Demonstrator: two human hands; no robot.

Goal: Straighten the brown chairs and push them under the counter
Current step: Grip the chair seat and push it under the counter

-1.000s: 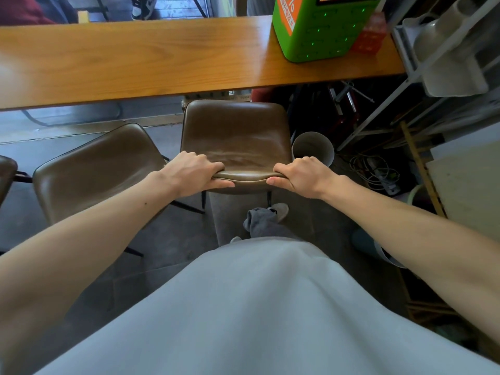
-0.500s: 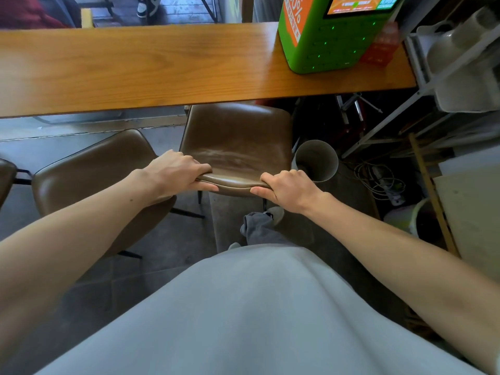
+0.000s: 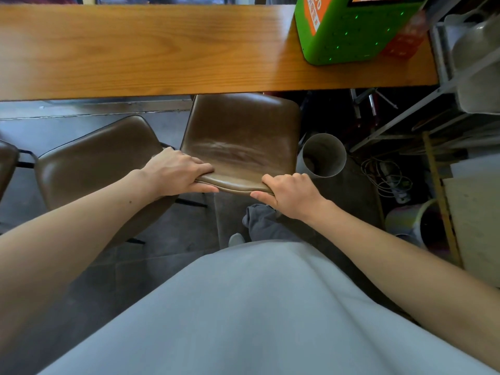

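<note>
A brown leather chair [image 3: 240, 133] stands right in front of me, its far edge just under the wooden counter [image 3: 151, 50]. My left hand [image 3: 176, 173] grips the left end of its backrest top and my right hand [image 3: 290, 197] grips the right end. A second brown chair [image 3: 97, 155] stands to the left, turned at an angle and out from the counter. The edge of a third brown chair [image 3: 6, 163] shows at the far left.
A green kiosk box [image 3: 351, 31] sits on the counter's right end. A grey cylindrical bin [image 3: 323, 155] stands close to the chair's right side. Metal shelving [image 3: 465, 77], cables and a bucket [image 3: 414, 223] crowd the right. My foot [image 3: 259, 223] is behind the chair.
The chair held in both hands has slid forward, its front edge now reaching under the counter. My view has moved closer to the counter.
</note>
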